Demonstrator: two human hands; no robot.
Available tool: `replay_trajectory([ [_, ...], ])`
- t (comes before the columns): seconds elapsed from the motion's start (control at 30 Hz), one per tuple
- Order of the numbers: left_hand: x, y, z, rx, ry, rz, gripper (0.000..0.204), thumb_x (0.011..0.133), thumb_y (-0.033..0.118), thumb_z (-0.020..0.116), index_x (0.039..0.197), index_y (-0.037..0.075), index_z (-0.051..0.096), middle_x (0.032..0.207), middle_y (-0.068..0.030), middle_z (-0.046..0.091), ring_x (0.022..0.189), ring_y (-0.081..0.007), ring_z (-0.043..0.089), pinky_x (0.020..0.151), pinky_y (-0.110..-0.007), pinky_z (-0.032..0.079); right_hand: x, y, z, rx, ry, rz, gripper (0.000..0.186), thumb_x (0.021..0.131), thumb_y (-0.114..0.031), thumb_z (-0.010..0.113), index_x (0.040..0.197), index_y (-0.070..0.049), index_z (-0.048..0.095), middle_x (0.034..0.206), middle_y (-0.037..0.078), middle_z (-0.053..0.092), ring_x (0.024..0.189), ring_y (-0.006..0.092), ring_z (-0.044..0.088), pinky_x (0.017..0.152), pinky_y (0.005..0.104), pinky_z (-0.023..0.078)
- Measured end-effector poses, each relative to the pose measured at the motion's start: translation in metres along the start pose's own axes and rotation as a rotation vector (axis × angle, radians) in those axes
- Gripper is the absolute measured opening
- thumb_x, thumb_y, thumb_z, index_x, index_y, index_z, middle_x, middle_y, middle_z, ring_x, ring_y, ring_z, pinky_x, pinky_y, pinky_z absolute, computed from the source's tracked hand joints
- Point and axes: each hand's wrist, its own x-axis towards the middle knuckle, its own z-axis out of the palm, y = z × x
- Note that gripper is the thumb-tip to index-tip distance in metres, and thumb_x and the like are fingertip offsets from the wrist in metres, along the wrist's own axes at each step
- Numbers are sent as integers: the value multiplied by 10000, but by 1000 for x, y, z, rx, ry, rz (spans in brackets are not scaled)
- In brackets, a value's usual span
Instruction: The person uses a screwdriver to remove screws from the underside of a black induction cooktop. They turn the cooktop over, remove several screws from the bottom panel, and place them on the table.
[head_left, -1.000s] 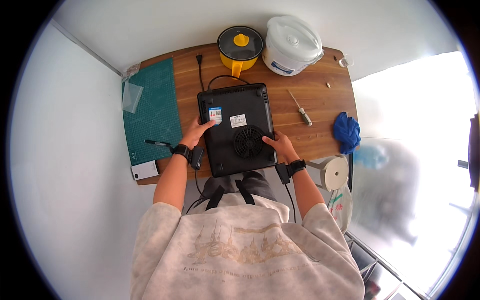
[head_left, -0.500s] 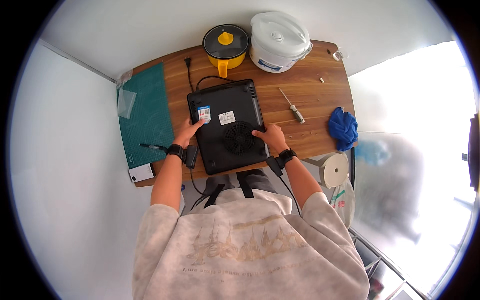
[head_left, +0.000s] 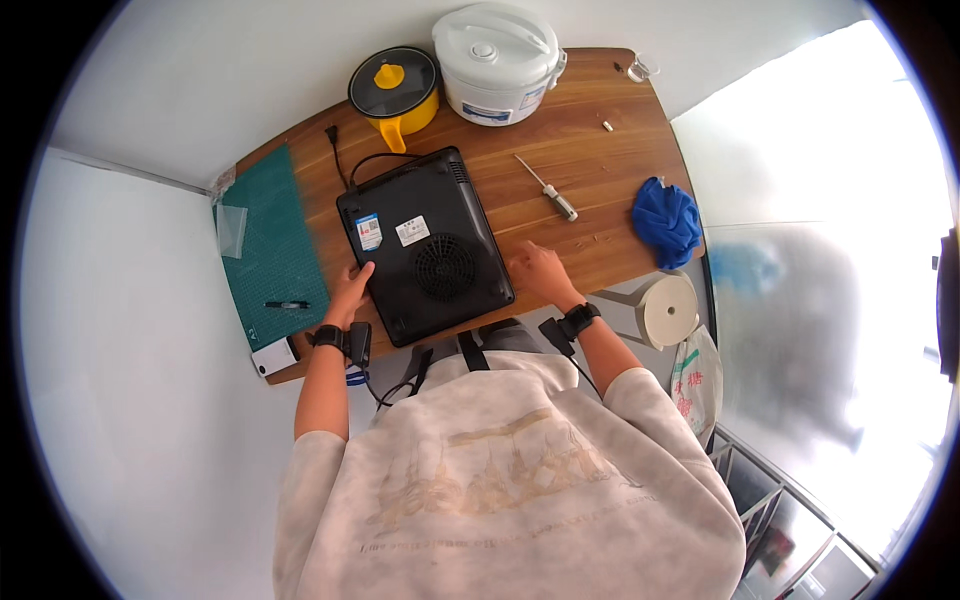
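Resting on the near left edge of an upturned black induction cooker (head_left: 427, 245), the left hand (head_left: 350, 292) lies open, fingers flat against the casing and gripping nothing. The right hand (head_left: 541, 272) is open too, palm down on the wooden desk (head_left: 600, 190) just beside the cooker's near right corner; whether its fingertips touch the casing cannot be told. Both wrists wear dark bands.

The cooker lies bottom-up near the middle of the desk, its round fan grille and two small stickers facing up, and its black power cord (head_left: 345, 160) trails off the far edge toward the wall. To the left a green cutting mat (head_left: 270, 250) carries a black pen (head_left: 286, 304) and a clear plastic bag (head_left: 231, 230). Right of the cooker lies a screwdriver (head_left: 546, 188), and farther right a crumpled blue cloth (head_left: 667, 220) sits at the desk's edge. Along the far side stand a yellow pot with a dark lid (head_left: 394, 88) and a white rice cooker (head_left: 497, 62).
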Motion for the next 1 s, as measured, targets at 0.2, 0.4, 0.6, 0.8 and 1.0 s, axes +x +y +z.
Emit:
replay_trajectory([
  [0.2,-19,-28,-4,66,-16,-129,762,938,435,719,1487,31,377,1451,-151,486,1308,-310,516,1053,-511,464,-40,70,-61,-17,234,141,231,842,-99,653,1061,-33,677,894,170,742,823,318,733,758,397,578],
  [0.4,-33,-40,5,178,-17,-183,718,941,355,733,1482,36,384,1364,-166,567,1195,-297,611,981,-496,530,-23,80,-51,-20,156,126,165,852,-108,662,1008,-62,634,895,148,724,879,352,701,766,466,555],
  [0.6,-52,-50,10,214,-26,-199,633,966,375,693,1438,41,435,1285,-158,624,1117,-291,655,920,-473,565,0,65,-33,-168,128,-27,126,884,-107,641,995,-66,598,962,158,669,921,393,660,760,506,528],
  [0.8,-54,-68,11,175,18,-219,556,982,385,641,1406,64,479,1303,-135,619,1123,-270,648,911,-475,561,8,67,-21,-209,107,-25,65,940,-119,603,980,-70,617,972,157,660,920,409,652,777,505,525],
  [1.0,-63,-52,9,191,-4,-225,469,988,393,623,1357,115,540,1251,-85,636,1088,-243,650,888,-449,560,2,64,-12,87,-52,-120,138,929,-149,648,999,-31,645,914,170,707,867,370,680,753,443,530],
])
